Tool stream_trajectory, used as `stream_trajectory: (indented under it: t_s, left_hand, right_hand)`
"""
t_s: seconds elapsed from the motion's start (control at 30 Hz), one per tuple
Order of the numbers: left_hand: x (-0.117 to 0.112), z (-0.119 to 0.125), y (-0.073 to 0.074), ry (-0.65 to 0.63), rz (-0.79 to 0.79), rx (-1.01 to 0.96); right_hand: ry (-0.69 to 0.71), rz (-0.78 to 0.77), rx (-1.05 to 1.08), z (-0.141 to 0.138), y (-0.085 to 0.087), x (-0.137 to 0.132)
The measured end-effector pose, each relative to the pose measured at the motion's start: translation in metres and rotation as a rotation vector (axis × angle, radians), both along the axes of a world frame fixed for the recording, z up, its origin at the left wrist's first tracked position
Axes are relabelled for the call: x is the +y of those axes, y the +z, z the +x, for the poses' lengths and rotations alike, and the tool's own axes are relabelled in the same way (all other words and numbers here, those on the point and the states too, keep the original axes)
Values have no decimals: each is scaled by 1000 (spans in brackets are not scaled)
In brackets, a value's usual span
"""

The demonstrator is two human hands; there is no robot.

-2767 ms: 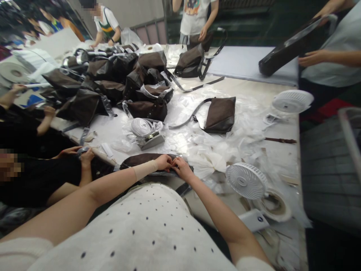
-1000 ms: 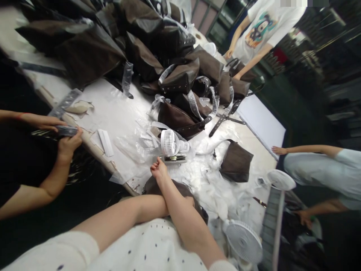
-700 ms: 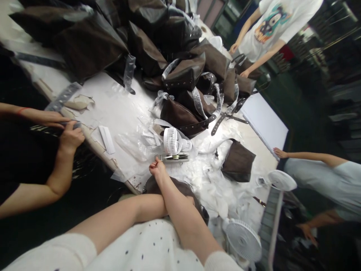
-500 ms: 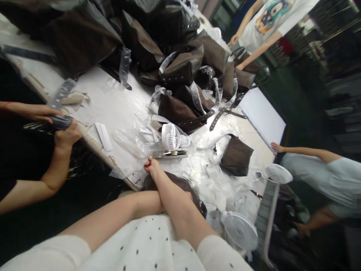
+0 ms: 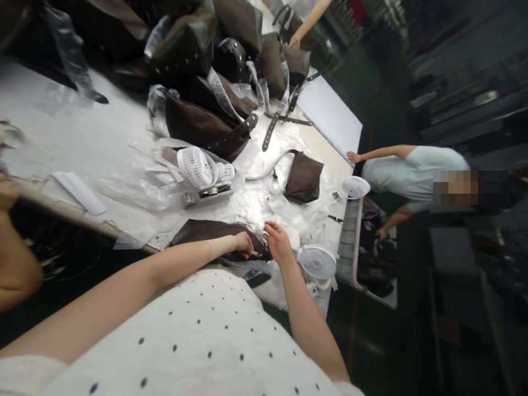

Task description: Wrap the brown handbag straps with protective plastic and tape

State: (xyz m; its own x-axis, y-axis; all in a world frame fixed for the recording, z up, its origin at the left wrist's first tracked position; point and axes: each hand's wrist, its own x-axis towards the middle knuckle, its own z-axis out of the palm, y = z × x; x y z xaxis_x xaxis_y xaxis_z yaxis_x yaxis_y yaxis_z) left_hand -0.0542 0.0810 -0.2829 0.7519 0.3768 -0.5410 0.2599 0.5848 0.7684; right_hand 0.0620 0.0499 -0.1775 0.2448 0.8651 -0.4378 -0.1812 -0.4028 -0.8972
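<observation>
1. Two hands at one dark brown bag point(image 5: 216, 234). Left hand point(image 5: 243, 243): fingers point(image 5: 247, 241) curled narrow over the bag's top edge; whether they pinch anything, can't tell.
2. Right hand point(image 5: 277, 239): fingers point(image 5: 268, 225) spread wide just past the bag's end, holding nothing visible; contact with the bag can't be confirmed.
3. Bag lies flat on the white work table point(image 5: 124, 66), at the near edge, under both hands. Beige wrist wrap point(image 5: 220, 247) on the left forearm, right beside the bag.
4. Beyond the bag: a white clip-on fan point(image 5: 193, 168) on its base. A smaller, separate brown bag point(image 5: 303, 179) sits off its far end, amid loose white plastic film point(image 5: 251, 206).
5. Another white fan point(image 5: 317, 261) stands just past the bag's end, near the right hand.
6. Progress, as laid out: one bag under the hands, one apart, a heap of brown bags point(image 5: 181, 49) well beyond, with straps and clear plastic strips tangled through it.
7. Co-worker point(image 5: 412, 170) stands across the table corner, well away from the bag, one hand point(image 5: 352, 157) at the table edge.
</observation>
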Motion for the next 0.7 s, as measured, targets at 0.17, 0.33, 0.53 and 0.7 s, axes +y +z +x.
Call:
stream_trajectory:
  t_s: [0.17, 0.33, 0.53, 0.7]
  left_hand:
    - [-4, 7, -3, -61, 26, 97]
    - [-7, 10, 3, -28, 42, 138]
    - [-13, 11, 8, 2, 66, 158]
    - [-15, 12, 7, 14, 72, 166]
  right_hand:
    - [23, -33, -212, 45, -26, -59]
    - [66, -89, -213, 44, -47, -86]
    - [183, -160, -215, 45, -57, -89]
    - [242, -179, -288, 44, -66, -86]
